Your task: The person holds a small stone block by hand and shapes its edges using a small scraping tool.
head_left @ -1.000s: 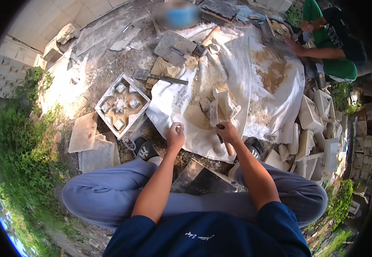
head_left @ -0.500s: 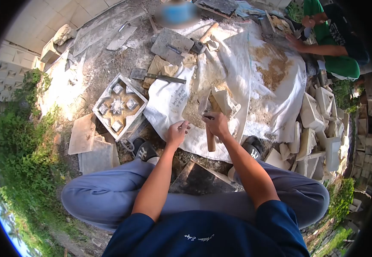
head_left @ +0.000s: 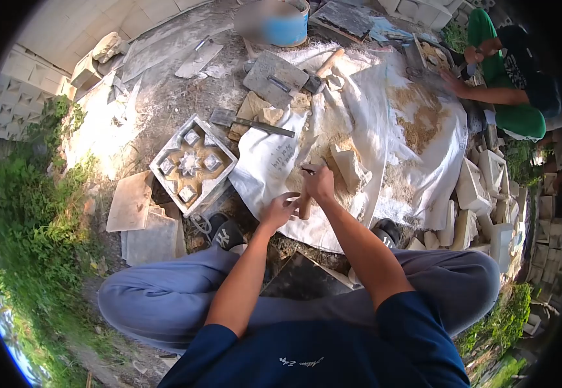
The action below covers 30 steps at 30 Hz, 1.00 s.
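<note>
My right hand [head_left: 319, 182] is closed around a wooden-handled tool [head_left: 305, 205], gripping it near its head, which my fingers mostly hide. The handle points back toward me. Beside its lower end, my left hand [head_left: 279, 212] is cupped with thumb and fingers apart; its fingertips are close to the handle, and contact is hard to make out. Just right of my right hand lies a pale, angular broken block [head_left: 350, 169] on a white sack cloth [head_left: 255, 171] strewn with sandy dust. To the left stands a square mould [head_left: 160, 158] with a star pattern and small raised blocks inside.
Beyond the cloth lie a flat float [head_left: 269, 76], a hammer [head_left: 329, 63] and a long flat-bladed tool [head_left: 265, 127]. A blue bucket [head_left: 286, 27] stands behind. Cast blocks [head_left: 475, 178] are piled at right. A person in green trousers [head_left: 517, 119] works at far right.
My right hand and the wooden-handled tool have moved slightly left and nearer me. My left hand has moved right, up to the handle. The view has shifted a little.
</note>
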Available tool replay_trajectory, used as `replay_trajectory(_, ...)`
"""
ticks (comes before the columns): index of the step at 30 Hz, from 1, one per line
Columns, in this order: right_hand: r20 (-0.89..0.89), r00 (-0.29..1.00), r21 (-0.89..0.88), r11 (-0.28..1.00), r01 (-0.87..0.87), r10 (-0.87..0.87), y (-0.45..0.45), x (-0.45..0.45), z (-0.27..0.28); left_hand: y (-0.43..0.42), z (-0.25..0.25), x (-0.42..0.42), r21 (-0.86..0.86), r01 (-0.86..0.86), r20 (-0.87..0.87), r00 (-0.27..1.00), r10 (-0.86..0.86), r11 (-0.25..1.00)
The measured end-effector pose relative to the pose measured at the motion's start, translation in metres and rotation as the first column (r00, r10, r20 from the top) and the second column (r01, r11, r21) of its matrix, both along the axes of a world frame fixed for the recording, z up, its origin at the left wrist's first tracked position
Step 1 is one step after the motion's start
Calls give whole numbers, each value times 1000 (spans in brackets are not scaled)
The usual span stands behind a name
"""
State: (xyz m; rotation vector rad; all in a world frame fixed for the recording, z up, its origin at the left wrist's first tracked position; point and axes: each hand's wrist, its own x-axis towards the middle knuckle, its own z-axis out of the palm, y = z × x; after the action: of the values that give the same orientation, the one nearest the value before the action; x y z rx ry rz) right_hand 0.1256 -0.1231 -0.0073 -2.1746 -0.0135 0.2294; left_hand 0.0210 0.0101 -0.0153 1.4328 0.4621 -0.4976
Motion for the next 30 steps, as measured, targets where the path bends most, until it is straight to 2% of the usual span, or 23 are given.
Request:
replay_trajectory(2,-23,999,17,999,-44,45,6,4,-7,-1,-8,0,199,75,18,997,-80,977)
replay_trajectory(3,-53,995,40,996,-82,84,8,5,-10,-4,5,0,406,90,1,995,-99,909)
replay_trajectory(6,-42,992,77,991,-113,116,14,0,-5,-4,11,-3,410,54,-46,998,-38,910)
replay_trajectory(7,-76,987,169,978,-125,139,16,-1,-7,-4,14,-2,334,-15,-91,995,49,943)
replay_trajectory(8,-75,987,160,978,-131,145,16,-3,-8,-1,6,-2,325,-22,-89,995,54,945)
replay_trajectory(9,-3,993,61,991,-119,120,15,-5,-7,4,-16,-3,548,-21,66,998,-18,836)
replay_trajectory(10,71,992,-38,994,-99,102,13,-8,-8,6,-17,-2,734,-63,197,973,-123,676)
replay_trajectory(11,73,992,-48,993,-104,107,9,-11,-8,6,-19,-1,663,-131,279,957,-81,737)
replay_trajectory(13,-23,996,-393,917,75,-91,-5,-17,-14,7,-16,5,630,-170,312,949,-46,758)
replay_trajectory(15,7,997,-444,893,71,-76,-28,-29,-20,7,-8,3,597,-205,342,940,-14,776)
replay_trajectory(17,39,997,-492,867,76,-65,-51,-45,-23,7,7,-2,626,-105,236,970,-60,772)
replay_trajectory(19,23,999,-552,833,40,-33,-61,-56,-22,6,1,-12,644,-96,232,970,-74,759)
replay_trajectory(20,25,999,-549,835,39,-30,-61,-55,-21,5,-3,-20,661,-81,219,972,-89,746)
replay_trajectory(22,-101,994,-533,846,-24,-35,-63,-56,-16,3,-11,-29,681,-129,257,964,-70,721)
replay_trajectory(25,-102,993,-489,867,-97,54,-68,-54,-23,4,-11,-37,708,-191,322,944,-69,680)
replay_trajectory(26,-98,994,-486,869,-98,57,-72,-52,-26,7,-9,-35,701,-139,262,963,-71,700)
replay_trajectory(28,-160,969,-502,830,-245,189,-80,-47,-36,10,-2,-33,691,-90,207,975,-76,718)
replay_trajectory(30,-140,977,-427,880,-208,163,-79,-50,-49,13,7,-36,663,-70,206,974,-92,745)
